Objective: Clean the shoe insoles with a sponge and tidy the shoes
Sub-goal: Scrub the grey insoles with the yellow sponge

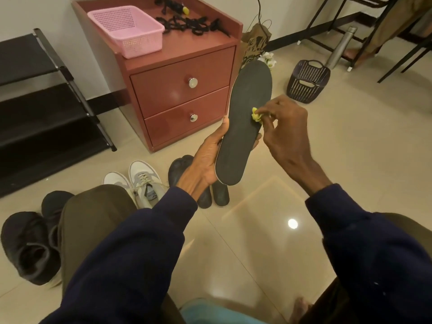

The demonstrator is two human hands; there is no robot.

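One dark insole [243,122] is held up in the air over the tiled floor [350,146], toe end pointing away and tilted a little to the right. The left hand [205,164] grips its heel half, thumb on the left edge and the fingers curled round behind. The right hand [287,129] pinches one small yellow sponge [256,115] between thumb and fingertips, pressing it against the insole's face near the right edge, about halfway along. On the floor below sit two white sneakers [142,181] side by side, and at the far left two black shoes [28,246], one partly hidden behind a knee. Just under the left hand lie more dark pieces [219,195] – shoes or insoles, I cannot tell which, and the hand hides their count. Behind stands one red-brown nightstand [182,90] with two drawers, one round knob on each. On its top are one pink mesh basket [127,29] and a tangle of black laces [189,24]. A black shoe rack [42,90] with three shelves stands to its left. Further right on the floor – one dark plastic basket [308,81], one brown paper bag [254,45] and one steel bottle [342,46].
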